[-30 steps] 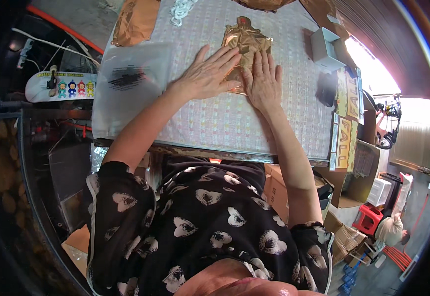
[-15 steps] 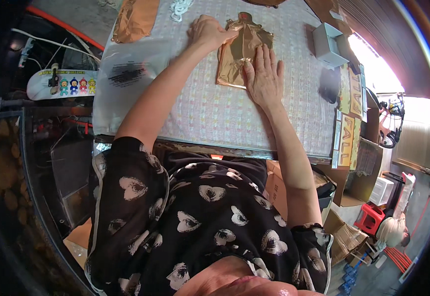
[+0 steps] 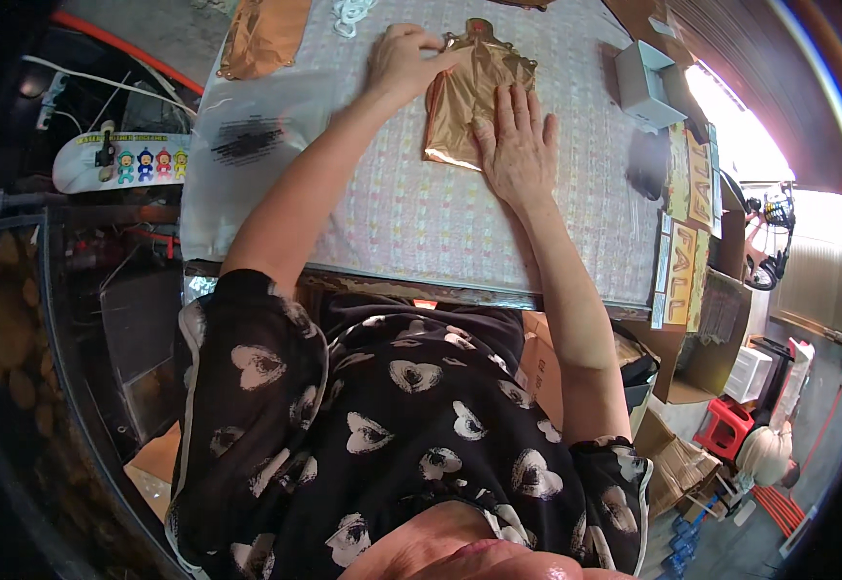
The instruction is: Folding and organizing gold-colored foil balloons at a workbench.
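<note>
Hands work on a shiny gold foil pouch (image 3: 474,101) that lies flat on the far middle of the desk (image 3: 411,222), which is covered with a pale checked cloth. The right hand (image 3: 516,145) lies palm down, fingers spread and open, pressing on the lower right part of the pouch with no grip closed around it. The left hand (image 3: 404,60) sits at the pouch's upper left corner, its fingertips pinched on the foil edge there, near the pouch's small shaped top. To the left of that arm a clear plastic bag with a dark printed patch (image 3: 247,145) lies on the desk, and beyond it, at the far left corner, a second copper-coloured foil sheet (image 3: 264,39) lies flat. A tangle of white cord (image 3: 351,14) rests at the far edge, just left of the left hand. To the right of the pouch stands a small open grey cardboard box (image 3: 645,82), well apart from the right hand, with yellow printed cards (image 3: 694,184) along the desk's right edge. The person wears a black top with pale heart shapes (image 3: 382,425).
</note>
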Demonstrator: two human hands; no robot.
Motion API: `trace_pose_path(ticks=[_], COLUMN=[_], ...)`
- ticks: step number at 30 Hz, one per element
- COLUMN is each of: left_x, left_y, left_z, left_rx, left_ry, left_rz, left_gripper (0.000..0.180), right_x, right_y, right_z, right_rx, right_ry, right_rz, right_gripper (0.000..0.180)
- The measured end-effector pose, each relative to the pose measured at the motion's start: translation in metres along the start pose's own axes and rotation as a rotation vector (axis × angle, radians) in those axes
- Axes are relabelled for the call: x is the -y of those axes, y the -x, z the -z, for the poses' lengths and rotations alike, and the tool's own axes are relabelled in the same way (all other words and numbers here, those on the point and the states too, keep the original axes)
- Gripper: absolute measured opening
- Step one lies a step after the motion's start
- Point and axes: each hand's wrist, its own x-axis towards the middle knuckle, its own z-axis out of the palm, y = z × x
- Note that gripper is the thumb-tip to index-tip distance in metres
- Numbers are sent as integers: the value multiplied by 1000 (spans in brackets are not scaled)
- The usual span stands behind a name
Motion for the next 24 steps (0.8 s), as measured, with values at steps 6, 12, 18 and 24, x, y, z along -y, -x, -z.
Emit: trace_pose_path(ticks=[6,12,18,24], left_x=[-26,-17,-15,-16], left_y=[53,66,68,69], left_z=[32,26,27,30], left_rx=[187,317,376,385], left_ry=[-395,-424,-414,-381], left_rz=[-554,-557,-521,-513], left_gripper=[67,87,97,104], right_x=[-4,-2,-3,-13], right_y=[2,0,1,-8], right_z=[-4,-2,-3,-4], right_rx=[24,28,31,59], right_ry=[39,25,45,-50], right_rz=[-24,-20,-16,-10], right_gripper=[69,68,67,65])
